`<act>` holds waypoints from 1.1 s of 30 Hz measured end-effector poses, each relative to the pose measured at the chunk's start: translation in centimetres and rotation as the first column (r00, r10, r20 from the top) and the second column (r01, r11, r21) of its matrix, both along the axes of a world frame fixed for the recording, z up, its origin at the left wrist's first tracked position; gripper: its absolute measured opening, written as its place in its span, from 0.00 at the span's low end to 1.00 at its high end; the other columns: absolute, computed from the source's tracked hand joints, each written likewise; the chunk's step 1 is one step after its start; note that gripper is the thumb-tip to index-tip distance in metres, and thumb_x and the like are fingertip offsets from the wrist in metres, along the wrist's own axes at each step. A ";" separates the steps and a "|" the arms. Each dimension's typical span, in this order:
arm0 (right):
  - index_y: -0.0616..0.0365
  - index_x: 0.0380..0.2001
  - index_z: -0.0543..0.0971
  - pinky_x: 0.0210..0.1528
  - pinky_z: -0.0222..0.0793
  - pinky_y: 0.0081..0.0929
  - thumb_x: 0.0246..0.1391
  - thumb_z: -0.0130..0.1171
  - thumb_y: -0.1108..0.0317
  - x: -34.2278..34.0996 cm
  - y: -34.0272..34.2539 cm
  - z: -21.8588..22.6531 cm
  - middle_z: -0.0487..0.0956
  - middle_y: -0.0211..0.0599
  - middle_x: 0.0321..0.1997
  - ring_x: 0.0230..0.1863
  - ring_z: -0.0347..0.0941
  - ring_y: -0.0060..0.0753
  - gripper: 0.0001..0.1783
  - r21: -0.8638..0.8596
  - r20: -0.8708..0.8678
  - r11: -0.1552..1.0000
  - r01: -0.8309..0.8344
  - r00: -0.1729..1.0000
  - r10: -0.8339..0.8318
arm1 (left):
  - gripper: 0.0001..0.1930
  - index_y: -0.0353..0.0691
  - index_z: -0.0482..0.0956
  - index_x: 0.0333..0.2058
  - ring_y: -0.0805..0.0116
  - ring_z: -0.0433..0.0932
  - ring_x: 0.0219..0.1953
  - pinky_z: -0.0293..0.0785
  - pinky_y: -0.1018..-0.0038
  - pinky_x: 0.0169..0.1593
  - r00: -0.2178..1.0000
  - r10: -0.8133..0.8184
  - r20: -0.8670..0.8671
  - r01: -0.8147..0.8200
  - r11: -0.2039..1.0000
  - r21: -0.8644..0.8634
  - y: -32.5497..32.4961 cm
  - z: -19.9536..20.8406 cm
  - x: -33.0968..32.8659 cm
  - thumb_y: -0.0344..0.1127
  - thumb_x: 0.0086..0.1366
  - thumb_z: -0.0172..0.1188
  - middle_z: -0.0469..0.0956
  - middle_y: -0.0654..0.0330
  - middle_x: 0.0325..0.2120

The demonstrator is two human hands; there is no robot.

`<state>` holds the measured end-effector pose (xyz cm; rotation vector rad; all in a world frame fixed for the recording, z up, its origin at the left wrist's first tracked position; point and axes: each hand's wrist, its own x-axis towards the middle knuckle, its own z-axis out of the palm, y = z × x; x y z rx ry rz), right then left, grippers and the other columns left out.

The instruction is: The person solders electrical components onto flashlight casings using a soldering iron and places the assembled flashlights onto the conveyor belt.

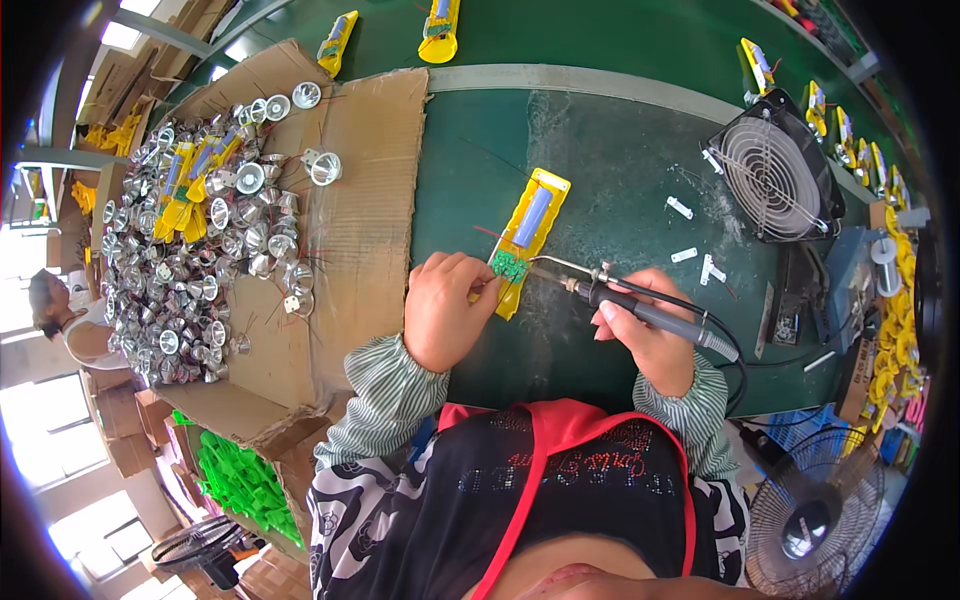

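Note:
A yellow plastic housing lies slanted on the green worktop. In it sit a blue cylindrical battery and a green circuit board, with a thin red wire by the board. My left hand is closed at the housing's left edge, thumb and forefinger pinched beside the board; its fingertips partly hide what they grip. A soldering iron with a grey-and-black handle is held in my right hand. Its tip and a thin bent metal tube clamped to it point at the board's right side.
On the left, a cardboard box holds many silver reflector cups and some yellow housings. Several small white parts and a square fan are to the right. More yellow housings lie beyond a metal rail. The iron's black cable loops near my right wrist.

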<state>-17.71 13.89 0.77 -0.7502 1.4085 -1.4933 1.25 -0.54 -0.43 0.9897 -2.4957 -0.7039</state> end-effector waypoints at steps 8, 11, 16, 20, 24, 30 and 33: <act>0.69 0.35 0.70 0.29 0.75 0.20 0.49 0.57 0.78 0.5 -0.3 -0.2 0.79 0.42 0.27 0.26 0.76 0.24 0.09 -0.036 0.025 0.999 -0.011 1.000 0.012 | 0.05 0.35 0.74 0.24 0.59 0.71 0.29 0.67 0.67 0.33 0.998 0.046 -0.042 -0.045 0.999 0.029 0.1 0.1 0.2 0.29 0.52 0.60 0.73 0.55 0.26; 0.67 0.35 0.69 0.27 0.75 0.19 0.52 0.55 0.79 0.8 -0.7 -0.5 0.78 0.44 0.26 0.24 0.76 0.26 0.08 -0.045 0.009 0.999 -0.017 1.000 0.017 | 0.05 0.35 0.74 0.24 0.57 0.71 0.30 0.67 0.66 0.33 0.999 0.038 -0.033 -0.037 0.999 0.022 -0.2 -0.3 0.3 0.29 0.53 0.60 0.73 0.55 0.26; 0.67 0.35 0.69 0.27 0.75 0.19 0.52 0.55 0.79 1.1 -1.2 -0.6 0.78 0.44 0.27 0.24 0.76 0.25 0.08 -0.036 0.011 0.999 -0.025 1.000 0.026 | 0.05 0.35 0.74 0.24 0.56 0.71 0.30 0.67 0.66 0.33 0.999 0.035 0.009 -0.035 0.997 0.069 -0.2 -0.1 0.2 0.30 0.53 0.59 0.73 0.55 0.26; 0.69 0.35 0.70 0.28 0.75 0.20 0.50 0.57 0.77 1.2 -1.5 -0.6 0.78 0.43 0.27 0.26 0.76 0.23 0.10 0.014 0.066 0.999 -0.035 0.997 0.034 | 0.05 0.36 0.74 0.24 0.56 0.71 0.30 0.67 0.66 0.33 0.999 0.035 0.014 -0.036 0.996 0.079 -0.3 0.0 0.3 0.30 0.53 0.59 0.73 0.55 0.25; 0.67 0.35 0.69 0.27 0.75 0.20 0.52 0.54 0.79 1.0 -1.6 -0.8 0.78 0.43 0.27 0.24 0.76 0.25 0.07 0.000 0.042 0.999 -0.047 0.998 0.047 | 0.05 0.36 0.74 0.24 0.56 0.71 0.30 0.66 0.65 0.33 0.999 0.034 0.016 -0.036 0.996 0.086 -0.4 0.1 0.2 0.30 0.53 0.59 0.73 0.55 0.25; 0.67 0.35 0.69 0.28 0.76 0.20 0.52 0.54 0.78 0.9 -1.5 -0.7 0.78 0.44 0.26 0.24 0.76 0.25 0.08 0.012 0.024 0.999 -0.051 0.998 0.051 | 0.06 0.36 0.74 0.23 0.56 0.71 0.30 0.67 0.65 0.34 0.999 0.032 0.012 -0.033 0.996 0.077 -0.5 0.0 0.2 0.31 0.53 0.59 0.72 0.55 0.24; 0.68 0.35 0.70 0.29 0.75 0.20 0.50 0.57 0.78 0.6 -1.0 -0.5 0.78 0.42 0.27 0.26 0.76 0.24 0.09 -0.007 0.093 1.000 -0.006 0.996 0.007 | 0.06 0.36 0.74 0.23 0.55 0.71 0.29 0.67 0.65 0.34 0.999 0.043 0.018 -0.045 0.996 0.079 -0.4 0.1 0.3 0.31 0.53 0.59 0.72 0.55 0.24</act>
